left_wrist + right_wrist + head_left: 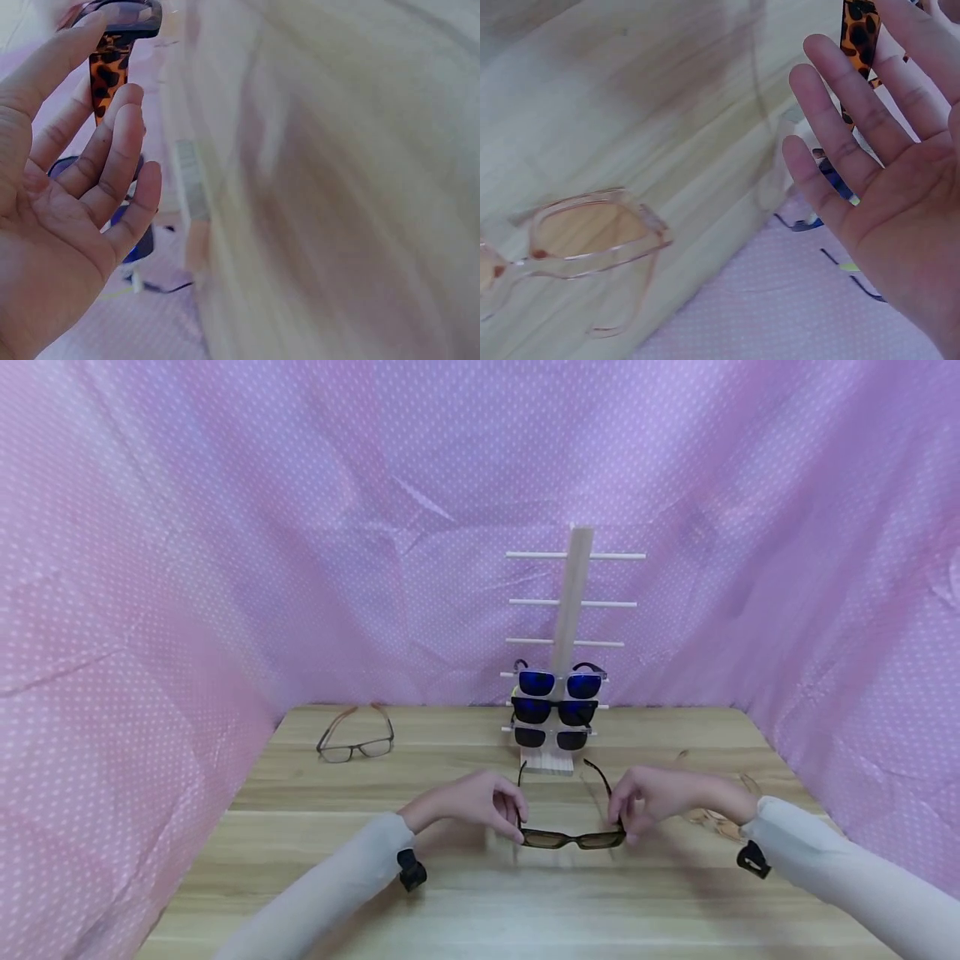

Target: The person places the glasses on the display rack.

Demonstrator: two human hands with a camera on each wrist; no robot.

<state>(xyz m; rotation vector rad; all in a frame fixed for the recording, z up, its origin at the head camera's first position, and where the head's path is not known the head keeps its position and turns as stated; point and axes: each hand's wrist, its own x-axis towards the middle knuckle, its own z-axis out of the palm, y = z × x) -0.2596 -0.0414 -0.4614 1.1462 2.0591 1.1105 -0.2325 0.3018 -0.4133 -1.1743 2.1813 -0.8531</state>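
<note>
A pair of tortoiseshell sunglasses is held between both hands over the front middle of the wooden table, lenses toward me and temples unfolded toward the back. My left hand pinches its left side near the hinge with thumb and fingers. At the opposite hinge, my right hand pinches the other side. In the left wrist view a spotted orange-brown temple runs down behind the fingers of the left hand. The right wrist view shows the other temple partly hidden behind the right hand's fingers.
Just behind stands a wooden display rack with crossbars; three pairs of sunglasses sit on its lower bars. Dark-framed eyeglasses lie at the table's back left. Clear-framed glasses with orange-tinted lenses lie at right, partly behind the right forearm.
</note>
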